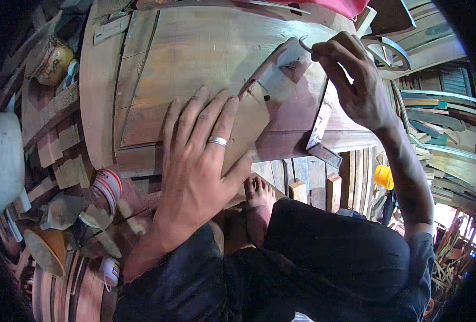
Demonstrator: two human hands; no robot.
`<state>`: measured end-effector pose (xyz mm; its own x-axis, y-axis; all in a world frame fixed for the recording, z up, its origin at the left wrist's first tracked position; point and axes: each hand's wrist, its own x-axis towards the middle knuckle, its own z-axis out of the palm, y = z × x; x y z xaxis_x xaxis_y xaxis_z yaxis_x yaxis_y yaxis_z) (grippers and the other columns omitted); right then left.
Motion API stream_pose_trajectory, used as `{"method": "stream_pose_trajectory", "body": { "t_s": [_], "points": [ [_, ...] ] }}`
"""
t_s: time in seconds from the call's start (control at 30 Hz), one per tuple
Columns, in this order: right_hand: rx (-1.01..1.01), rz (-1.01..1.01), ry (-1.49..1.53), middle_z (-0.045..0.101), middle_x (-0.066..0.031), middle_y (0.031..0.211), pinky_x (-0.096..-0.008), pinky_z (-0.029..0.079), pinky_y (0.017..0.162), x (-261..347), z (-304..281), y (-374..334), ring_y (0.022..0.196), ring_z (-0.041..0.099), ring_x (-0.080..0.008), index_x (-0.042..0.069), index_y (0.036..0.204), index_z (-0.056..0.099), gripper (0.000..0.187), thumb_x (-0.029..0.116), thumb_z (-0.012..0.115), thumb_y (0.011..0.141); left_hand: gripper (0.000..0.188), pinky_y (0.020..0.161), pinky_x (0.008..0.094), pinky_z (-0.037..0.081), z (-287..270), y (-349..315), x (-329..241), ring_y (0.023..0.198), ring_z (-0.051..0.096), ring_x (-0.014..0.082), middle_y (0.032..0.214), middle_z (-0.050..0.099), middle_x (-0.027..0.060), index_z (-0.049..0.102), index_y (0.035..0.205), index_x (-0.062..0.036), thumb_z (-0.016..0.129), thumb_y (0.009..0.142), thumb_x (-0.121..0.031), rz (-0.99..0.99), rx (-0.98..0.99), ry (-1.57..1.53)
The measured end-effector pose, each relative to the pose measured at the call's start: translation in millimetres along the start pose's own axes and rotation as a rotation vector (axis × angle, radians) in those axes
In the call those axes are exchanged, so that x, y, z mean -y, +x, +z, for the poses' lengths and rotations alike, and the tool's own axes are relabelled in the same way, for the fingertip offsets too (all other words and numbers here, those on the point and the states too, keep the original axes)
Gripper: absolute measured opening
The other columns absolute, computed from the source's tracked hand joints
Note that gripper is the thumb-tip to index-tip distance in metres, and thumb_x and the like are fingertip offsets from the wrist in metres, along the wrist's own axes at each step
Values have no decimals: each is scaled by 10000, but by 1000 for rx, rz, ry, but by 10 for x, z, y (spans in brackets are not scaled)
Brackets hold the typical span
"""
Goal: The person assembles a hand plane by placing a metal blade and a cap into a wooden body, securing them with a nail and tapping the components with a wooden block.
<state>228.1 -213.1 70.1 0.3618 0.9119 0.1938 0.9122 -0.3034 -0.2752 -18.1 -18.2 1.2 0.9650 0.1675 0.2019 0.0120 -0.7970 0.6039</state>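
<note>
My left hand (198, 142), with a silver ring on one finger, lies flat on a wooden piece (249, 121), fingers stretched out. The piece slants away to the upper right and has a small dark hole; its far part is brightly lit. Beneath it is a broad wooden panel (195, 43) with a framed border. Above the far end of the piece, my right hand (353, 80) is raised with its fingers pinched on a thin curved hook-shaped piece (304, 44). Its other end is hidden in the fingers. A try square (325, 154) rests on the panel nearer me.
Cups and bowls, including a white-and-red cup (107, 188) and an orange cone-shaped vessel (46, 251), crowd the left. A large white container (4, 161) stands at far left. Stacked boards (442, 155) fill the right, near a yellow container (384, 177). My bare foot (259, 206) is below the panel's edge.
</note>
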Motion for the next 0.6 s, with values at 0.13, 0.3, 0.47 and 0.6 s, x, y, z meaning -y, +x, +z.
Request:
{"method": "stream_pose_trajectory", "body": {
  "t_s": [0.13, 0.3, 0.47, 0.6],
  "points": [
    [21, -65, -7, 638, -130, 1060, -431, 496, 897, 34, -29, -43, 1007, 608, -332, 51, 1247, 712, 223, 52, 622, 1043, 770, 1225, 538, 413, -113, 27, 26, 1394, 584, 390, 1445, 657, 151, 586, 1529, -103, 836, 801, -72, 56, -30, -85],
    [-4, -44, 6, 648, -127, 1052, -434, 503, 891, 156, -47, -102, 998, 608, -333, 53, 1227, 712, 225, 29, 639, 1016, 660, 1038, 462, 543, -227, 55, 65, 1184, 677, 353, 1354, 704, 111, 705, 1390, -103, 819, 759, 50, 91, -193, -22],
    [-68, -76, -19, 636, -112, 1032, -444, 504, 879, 274, 6, -43, 985, 604, -329, 58, 1167, 715, 183, 29, 660, 995, 616, 1076, 447, 515, -264, 53, 155, 1246, 648, 335, 1378, 691, 90, 722, 1368, -103, 785, 780, 68, 88, -196, 34],
    [-22, -63, 10, 612, -135, 1055, -466, 497, 880, 252, 130, -83, 997, 578, -356, 67, 1187, 696, 211, 50, 665, 980, 588, 1069, 447, 515, -256, 45, 56, 1230, 647, 326, 1366, 688, 76, 741, 1352, -112, 788, 788, 49, 93, -154, 29]
  ]
}}
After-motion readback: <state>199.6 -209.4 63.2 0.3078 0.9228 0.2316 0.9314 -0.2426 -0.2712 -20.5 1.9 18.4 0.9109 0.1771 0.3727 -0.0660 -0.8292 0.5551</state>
